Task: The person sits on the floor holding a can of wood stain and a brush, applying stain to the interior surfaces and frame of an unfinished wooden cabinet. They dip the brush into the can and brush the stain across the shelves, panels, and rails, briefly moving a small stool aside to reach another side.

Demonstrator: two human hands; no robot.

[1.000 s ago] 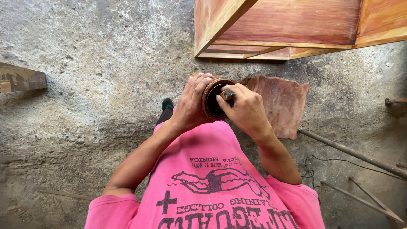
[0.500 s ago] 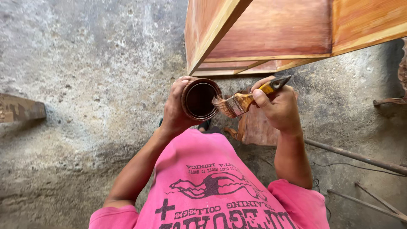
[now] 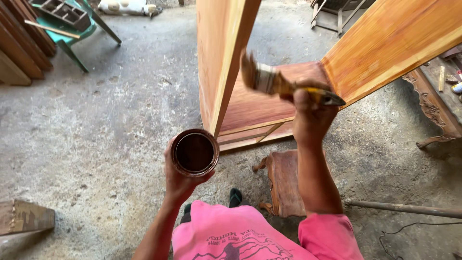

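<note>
My left hand [image 3: 179, 179] grips a round tin [image 3: 194, 152] of dark brown varnish, held upright at chest height. My right hand [image 3: 310, 111] is raised and holds a paintbrush [image 3: 269, 81] by its yellow handle, the wet bristles pointing up and left. The bristles hover close to the edge of an upright orange-brown wooden panel [image 3: 222, 58] of an open cabinet frame. A second slanted panel [image 3: 390, 41] of that frame rises at the right, and its reddish bottom board [image 3: 250, 108] lies between them.
A small carved wooden stool [image 3: 284, 185] stands by my feet on the concrete floor. A carved dark furniture piece [image 3: 433, 103] sits at the right, a metal rod [image 3: 409, 208] lies lower right, a green chair [image 3: 67, 24] and stacked boards [image 3: 19, 43] are upper left.
My view has tilted up from my chest to the cabinet. My right hand lifted the brush away from the tin toward the upright panel. The tin dropped lower and left.
</note>
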